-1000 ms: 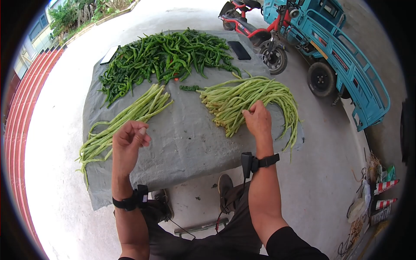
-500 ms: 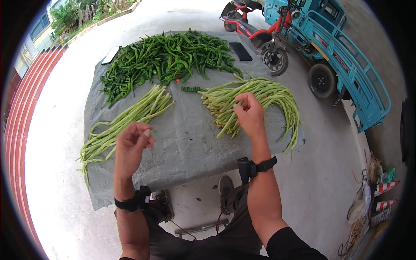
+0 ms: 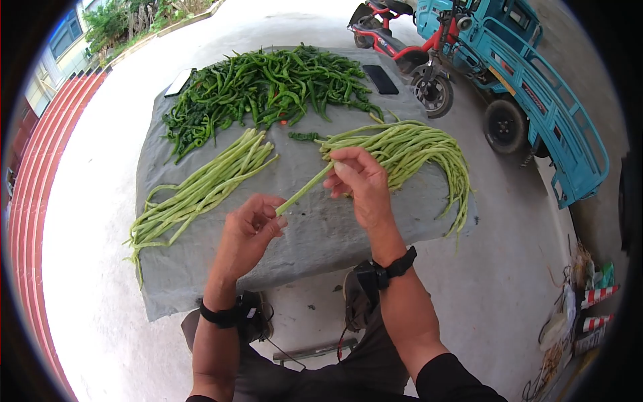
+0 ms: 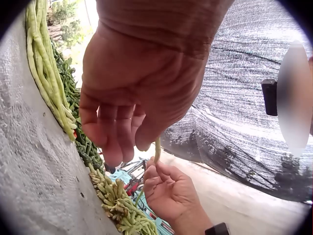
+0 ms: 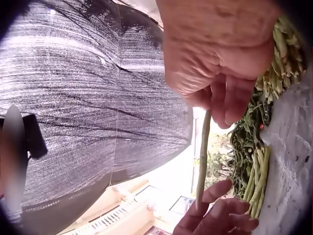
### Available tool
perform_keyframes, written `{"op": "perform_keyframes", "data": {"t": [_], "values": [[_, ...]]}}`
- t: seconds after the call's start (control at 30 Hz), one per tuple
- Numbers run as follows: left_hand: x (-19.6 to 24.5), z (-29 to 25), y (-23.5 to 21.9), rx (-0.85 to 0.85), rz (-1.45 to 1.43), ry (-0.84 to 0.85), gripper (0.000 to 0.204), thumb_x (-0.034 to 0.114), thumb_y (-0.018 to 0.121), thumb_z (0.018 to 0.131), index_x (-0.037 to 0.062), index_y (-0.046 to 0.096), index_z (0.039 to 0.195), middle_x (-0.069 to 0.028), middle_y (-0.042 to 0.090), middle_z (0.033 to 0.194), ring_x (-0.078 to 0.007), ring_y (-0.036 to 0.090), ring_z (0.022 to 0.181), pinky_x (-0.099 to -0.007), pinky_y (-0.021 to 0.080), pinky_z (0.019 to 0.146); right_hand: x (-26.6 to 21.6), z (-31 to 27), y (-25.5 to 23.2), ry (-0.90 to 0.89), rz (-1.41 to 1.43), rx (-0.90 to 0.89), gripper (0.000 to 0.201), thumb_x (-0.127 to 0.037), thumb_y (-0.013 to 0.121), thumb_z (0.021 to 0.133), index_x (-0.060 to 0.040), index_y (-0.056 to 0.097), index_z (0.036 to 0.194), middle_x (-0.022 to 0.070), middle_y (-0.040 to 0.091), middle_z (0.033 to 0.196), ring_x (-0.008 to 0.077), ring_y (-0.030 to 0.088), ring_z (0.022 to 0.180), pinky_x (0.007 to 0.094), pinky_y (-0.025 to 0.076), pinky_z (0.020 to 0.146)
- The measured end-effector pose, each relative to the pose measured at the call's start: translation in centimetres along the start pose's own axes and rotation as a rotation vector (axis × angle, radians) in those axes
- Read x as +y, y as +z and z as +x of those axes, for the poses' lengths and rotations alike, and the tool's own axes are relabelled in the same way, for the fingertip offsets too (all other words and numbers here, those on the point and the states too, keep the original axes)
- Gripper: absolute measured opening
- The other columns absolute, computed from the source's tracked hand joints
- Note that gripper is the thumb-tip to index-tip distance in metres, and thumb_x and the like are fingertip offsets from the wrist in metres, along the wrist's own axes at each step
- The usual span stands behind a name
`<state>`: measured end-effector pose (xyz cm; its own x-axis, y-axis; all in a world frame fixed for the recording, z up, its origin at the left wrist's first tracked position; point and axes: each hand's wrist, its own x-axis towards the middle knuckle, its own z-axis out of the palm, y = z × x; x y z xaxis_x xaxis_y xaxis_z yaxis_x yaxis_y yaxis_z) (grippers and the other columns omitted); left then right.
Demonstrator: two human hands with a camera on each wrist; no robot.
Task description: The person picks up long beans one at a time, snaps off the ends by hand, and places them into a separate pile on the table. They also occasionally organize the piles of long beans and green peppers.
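Between my two hands a single long green bean (image 3: 305, 189) is stretched at a slant above the table. My right hand (image 3: 365, 184) pinches its upper end between thumb and fingers, in front of the right-hand pile of long beans (image 3: 429, 151). At the lower end, the thumb and fingertips of my left hand (image 3: 248, 231) pinch the bean's tip. The right wrist view shows the bean (image 5: 203, 161) running from the right fingers down to the left hand (image 5: 215, 210). A second bunch of long beans (image 3: 201, 184) lies to the left.
Green chili peppers (image 3: 268, 87) are heaped along the far side of the grey-covered table (image 3: 268, 268). A dark phone (image 3: 380, 79) lies right of the heap, a white flat object (image 3: 178, 82) left of it. Beyond stand a red scooter (image 3: 395, 43) and a blue cargo tricycle (image 3: 536, 100).
My right hand has come away from the right-hand pile, toward me and leftward, now with a long bean. My left hand has moved right to meet the bean's lower end.
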<state>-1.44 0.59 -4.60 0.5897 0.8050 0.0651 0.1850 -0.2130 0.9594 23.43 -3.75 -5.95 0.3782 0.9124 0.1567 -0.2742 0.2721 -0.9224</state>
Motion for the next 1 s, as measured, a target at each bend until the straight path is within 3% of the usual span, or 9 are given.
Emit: {"op": "perform_keyframes", "data": {"t": [0.2,0.4,0.53,0.73,0.83,1.0], "values": [[0.7,0.0,1.4,0.021,-0.279,0.169,0.033,0.003,0.069,0.1,0.0011,0.062,0.132,-0.007,0.072,0.102,-0.0128,0.069,0.095,-0.0286,0.06,0.078,0.2,-0.9,2.0,-0.028,-0.079,-0.083,0.023,-0.006,0.065,0.098,-0.0046,0.068,0.121,0.0053,0.075,0.094,0.014,0.074,0.083,0.0262,0.056,0.064],[0.9,-0.2,1.5,0.126,-0.456,0.181,0.029,0.008,0.07,0.101,0.0001,0.064,0.129,-0.0096,0.075,0.103,-0.0159,0.073,0.089,-0.0297,0.06,0.079,0.7,-0.9,2.6,-0.021,-0.101,-0.13,0.025,0.002,0.065,0.097,-0.0023,0.067,0.121,0.008,0.076,0.097,0.0133,0.074,0.083,0.0244,0.055,0.061],[1.0,-0.3,1.1,0.143,-0.507,0.216,0.027,0.011,0.07,0.102,-0.0007,0.065,0.127,-0.0102,0.075,0.101,-0.0159,0.074,0.084,-0.0295,0.059,0.078,1.0,-1.2,3.3,-0.035,-0.204,-0.167,0.025,-0.002,0.072,0.095,-0.0025,0.067,0.12,0.0063,0.075,0.096,0.0112,0.072,0.081,0.0239,0.055,0.06],[1.0,-0.4,0.8,0.221,-0.504,0.255,0.024,0.012,0.071,0.102,-0.0013,0.067,0.122,-0.0094,0.075,0.093,-0.0145,0.072,0.081,-0.0282,0.059,0.075,1.0,-2.0,4.1,-0.15,-0.607,-0.182,0.018,-0.008,0.079,0.091,-0.0062,0.071,0.108,0.0014,0.068,0.076,0.0058,0.062,0.066,0.0251,0.048,0.057],[0.7,-0.3,0.5,0.295,-0.471,0.27,0.022,0.012,0.071,0.102,-0.0011,0.068,0.118,-0.0083,0.074,0.089,-0.0135,0.071,0.077,-0.0276,0.058,0.072,0.5,-2.2,4.5,-0.171,-0.732,-0.23,0.016,-0.01,0.08,0.09,-0.0053,0.072,0.104,0.0031,0.065,0.07,0.0066,0.057,0.06,0.0277,0.045,0.056],[0.4,-0.1,-0.7,0.397,-0.417,0.296,0.019,0.015,0.073,0.101,-0.0003,0.069,0.112,-0.0061,0.071,0.084,-0.0117,0.067,0.071,-0.0264,0.055,0.067,0.4,-2.5,5.2,-0.267,-0.817,-0.286,0.021,-0.013,0.081,0.088,-0.0017,0.072,0.103,0.0079,0.069,0.078,0.0135,0.058,0.059,0.0305,0.047,0.057]]}}
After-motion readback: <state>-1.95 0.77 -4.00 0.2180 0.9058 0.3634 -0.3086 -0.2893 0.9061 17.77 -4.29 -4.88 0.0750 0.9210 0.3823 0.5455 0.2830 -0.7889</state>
